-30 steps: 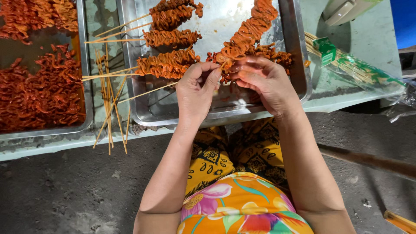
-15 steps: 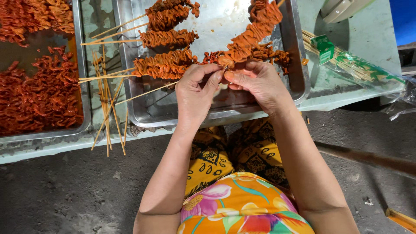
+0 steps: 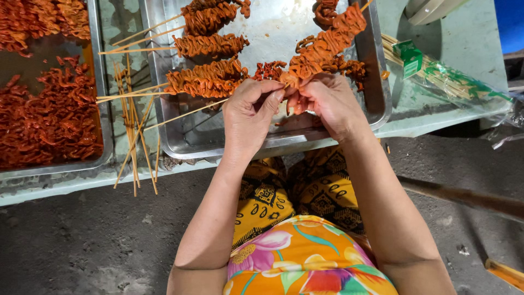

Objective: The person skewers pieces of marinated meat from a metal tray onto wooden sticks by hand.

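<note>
My left hand [image 3: 250, 113] pinches the bare end of a thin bamboo skewer [image 3: 185, 113] that slants down to the left over a steel tray [image 3: 180, 143]. My right hand [image 3: 326, 101] grips the marinated orange meat [image 3: 323, 48] threaded on the same skewer, which rises to the upper right. Both hands meet above the tray's near half. Three finished meat skewers [image 3: 206, 79] lie in the tray's left part, their sticks pointing left.
A second steel tray [image 3: 102, 143] at the left holds a heap of loose red marinated meat [image 3: 49, 114]. Several bare skewers [image 3: 134, 142] lie between the trays, overhanging the table edge. A plastic bag of skewers [image 3: 445, 76] lies at the right. Below is grey concrete ground.
Both hands have lifted slightly and shifted right with the skewer; the meat on it now sits higher and more bunched along the stick.
</note>
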